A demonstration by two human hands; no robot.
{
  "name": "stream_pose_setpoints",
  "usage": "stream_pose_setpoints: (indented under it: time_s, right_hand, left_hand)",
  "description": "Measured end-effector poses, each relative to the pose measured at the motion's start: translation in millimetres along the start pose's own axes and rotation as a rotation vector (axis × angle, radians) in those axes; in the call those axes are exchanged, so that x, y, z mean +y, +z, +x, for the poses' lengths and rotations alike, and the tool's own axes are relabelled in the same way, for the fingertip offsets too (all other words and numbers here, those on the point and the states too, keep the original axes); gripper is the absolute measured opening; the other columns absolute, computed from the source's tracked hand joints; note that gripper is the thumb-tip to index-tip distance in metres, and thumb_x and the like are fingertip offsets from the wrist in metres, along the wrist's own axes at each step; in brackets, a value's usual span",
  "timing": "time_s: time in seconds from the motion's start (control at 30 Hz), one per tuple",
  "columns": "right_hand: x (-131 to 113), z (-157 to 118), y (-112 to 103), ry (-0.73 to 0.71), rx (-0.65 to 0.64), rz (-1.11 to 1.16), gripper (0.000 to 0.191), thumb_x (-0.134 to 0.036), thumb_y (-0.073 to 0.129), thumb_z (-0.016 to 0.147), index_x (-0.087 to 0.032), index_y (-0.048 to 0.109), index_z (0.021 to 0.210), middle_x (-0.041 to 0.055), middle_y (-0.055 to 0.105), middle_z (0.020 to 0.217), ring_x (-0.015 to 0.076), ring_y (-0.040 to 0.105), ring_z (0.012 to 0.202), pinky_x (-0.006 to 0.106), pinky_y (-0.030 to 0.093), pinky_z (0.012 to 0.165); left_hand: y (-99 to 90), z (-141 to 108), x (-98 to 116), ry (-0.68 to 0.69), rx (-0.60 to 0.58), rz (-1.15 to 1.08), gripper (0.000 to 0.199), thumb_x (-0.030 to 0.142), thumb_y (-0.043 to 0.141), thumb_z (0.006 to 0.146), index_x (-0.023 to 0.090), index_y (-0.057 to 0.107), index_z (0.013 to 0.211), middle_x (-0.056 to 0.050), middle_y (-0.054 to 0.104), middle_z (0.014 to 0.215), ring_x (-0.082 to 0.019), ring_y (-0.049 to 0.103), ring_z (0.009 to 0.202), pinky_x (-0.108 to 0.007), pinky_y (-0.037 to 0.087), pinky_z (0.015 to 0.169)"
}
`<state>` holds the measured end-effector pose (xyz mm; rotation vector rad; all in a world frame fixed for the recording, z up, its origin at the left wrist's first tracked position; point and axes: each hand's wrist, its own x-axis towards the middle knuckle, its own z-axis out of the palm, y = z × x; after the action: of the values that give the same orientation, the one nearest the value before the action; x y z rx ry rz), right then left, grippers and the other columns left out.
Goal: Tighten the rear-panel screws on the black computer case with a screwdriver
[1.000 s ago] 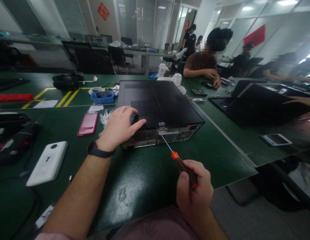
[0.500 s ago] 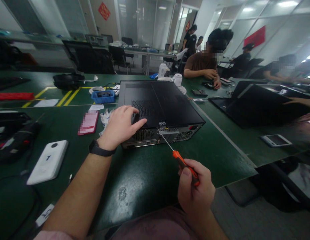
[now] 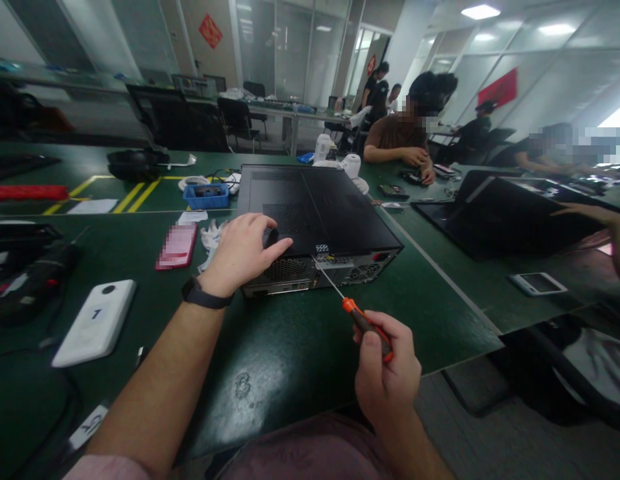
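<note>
A black computer case [image 3: 335, 207] lies flat on the green table [image 3: 270, 347], its rear side with vents and ports facing me. My left hand [image 3: 250, 250] rests on the near left edge of the case, fingers and thumb spread apart. In my right hand [image 3: 387, 363] is an orange and black screwdriver [image 3: 367, 325], gripped by its handle. The long shaft points up and left, and its tip meets the rear edge of the case near a small checkered label [image 3: 322, 249]. The exact contact at the tip is too small to make out.
Left of the case are a blue tray [image 3: 207, 195], a pink phone [image 3: 177, 245], white gloves [image 3: 210, 239] and a white device [image 3: 96, 323]. A phone [image 3: 539, 284] and black panels [image 3: 520, 213] lie right. A person [image 3: 403, 137] works across the table.
The view has shifted slightly, so the right side of the scene appears further left. My right hand and the screwdriver appear slightly further left. My left hand stays on the case.
</note>
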<state>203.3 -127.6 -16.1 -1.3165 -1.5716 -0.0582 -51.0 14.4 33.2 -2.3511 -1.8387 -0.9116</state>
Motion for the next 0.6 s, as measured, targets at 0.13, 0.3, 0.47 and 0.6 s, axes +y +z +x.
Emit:
stream_pose_setpoints:
  time_s: [0.13,0.3,0.47,0.6]
  right_hand:
    - [-4.3,4.7,0.3,-0.119,0.016,-0.051,0.018,-0.026,0.057,0.096,-0.022,0.064,0.111,0.0059,0.075,0.094,0.0190,0.075,0.077,0.031,0.061,0.067]
    - [-0.5,2.4,2.6,-0.100,0.033,-0.045,0.017,-0.025,0.055,0.099,-0.022,0.066,0.111,0.0026,0.075,0.082,0.0165,0.072,0.063,0.028,0.060,0.061]
    - [-4.6,3.4,-1.2,-0.097,-0.009,-0.022,0.023,-0.027,0.055,0.096,-0.021,0.062,0.118,0.0070,0.075,0.096,0.0207,0.076,0.080,0.033,0.062,0.069]
    - [-3.7,6.6,-1.5,-0.173,0.012,-0.064,0.019,-0.023,0.056,0.097,-0.022,0.063,0.115,0.0058,0.076,0.095,0.0181,0.075,0.076,0.030,0.060,0.067]
  left_hand:
    - [0.5,0.4,-0.1,-0.002,-0.003,-0.003,0.045,0.058,0.059,0.093,0.019,0.067,0.115,-0.013,0.069,0.124,-0.033,0.060,0.122,-0.050,0.045,0.108]
    - [0.3,0.8,-0.7,-0.004,-0.013,-0.005,0.045,0.059,0.059,0.093,0.020,0.067,0.115,-0.013,0.069,0.124,-0.033,0.060,0.122,-0.049,0.045,0.109]
    - [1.0,1.2,-1.3,-0.002,-0.005,-0.010,0.045,0.058,0.059,0.093,0.020,0.067,0.115,-0.013,0.069,0.124,-0.033,0.060,0.121,-0.049,0.045,0.109]
    - [1.5,1.1,-1.0,0.001,-0.001,-0.011,0.043,0.058,0.059,0.093,0.021,0.067,0.114,-0.012,0.070,0.123,-0.032,0.061,0.120,-0.048,0.045,0.108]
